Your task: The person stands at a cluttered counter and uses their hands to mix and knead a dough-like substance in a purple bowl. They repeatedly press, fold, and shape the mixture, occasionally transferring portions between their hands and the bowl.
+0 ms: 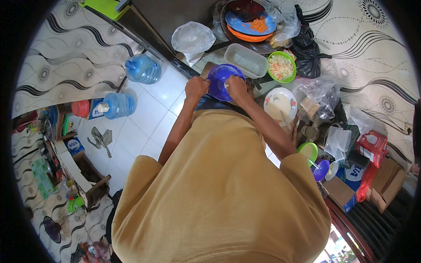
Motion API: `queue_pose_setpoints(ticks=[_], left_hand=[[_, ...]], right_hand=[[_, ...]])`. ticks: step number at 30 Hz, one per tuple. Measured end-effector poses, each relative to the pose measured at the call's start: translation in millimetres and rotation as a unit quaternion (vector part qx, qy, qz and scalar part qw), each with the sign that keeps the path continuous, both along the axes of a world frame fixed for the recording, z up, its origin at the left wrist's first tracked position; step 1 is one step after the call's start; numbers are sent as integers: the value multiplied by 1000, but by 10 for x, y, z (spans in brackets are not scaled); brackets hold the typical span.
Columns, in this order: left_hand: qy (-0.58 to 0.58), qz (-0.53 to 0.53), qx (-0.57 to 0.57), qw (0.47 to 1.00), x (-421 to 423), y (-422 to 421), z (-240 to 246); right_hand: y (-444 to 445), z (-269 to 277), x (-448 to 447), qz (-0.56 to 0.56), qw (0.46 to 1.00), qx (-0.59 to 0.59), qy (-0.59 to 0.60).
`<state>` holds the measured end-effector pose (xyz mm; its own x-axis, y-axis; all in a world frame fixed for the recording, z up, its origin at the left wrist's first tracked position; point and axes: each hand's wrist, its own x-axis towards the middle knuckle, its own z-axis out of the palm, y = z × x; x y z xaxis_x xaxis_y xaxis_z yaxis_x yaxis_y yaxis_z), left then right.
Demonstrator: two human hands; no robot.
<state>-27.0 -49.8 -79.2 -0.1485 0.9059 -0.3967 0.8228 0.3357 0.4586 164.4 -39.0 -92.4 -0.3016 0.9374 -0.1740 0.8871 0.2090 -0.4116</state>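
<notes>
A purple plastic bowl [215, 74] is in front of me, with some pale residue inside. My left hand [197, 88] grips its left rim. My right hand [236, 88] is closed over the bowl's right side, its fingers on something small and pale that I cannot make out. Just beyond the bowl lies an empty clear plastic container [246, 60]. To its right, a green bowl [294, 67] holds shredded white and orange vegetables. A floral plate [280, 93] with pale batter and a spoon sits nearer, beside my right forearm.
A blue plate [235, 24] with grated orange vegetable rests on an orange one at the back. Beside them are a white plastic bag [193, 37] and black bags [304, 59]. Large blue water bottles [146, 69] occupy the tiled floor at left; small bowls and boxes crowd the right.
</notes>
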Motion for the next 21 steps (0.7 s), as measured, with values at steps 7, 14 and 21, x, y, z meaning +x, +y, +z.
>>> queue_pose_setpoints(ticks=[7,14,21], left_hand=[[-151,109,-20,982,-181,-49,367],[-706,110,-153,683,-98,35,576],[-904,159,-181,352,94,49,270]], right_hand=[[-17,442,291,-119,885,-170,417],[-156,316,557,-165,333,-481,794],[-126,557,363,-179,251,-468,828]])
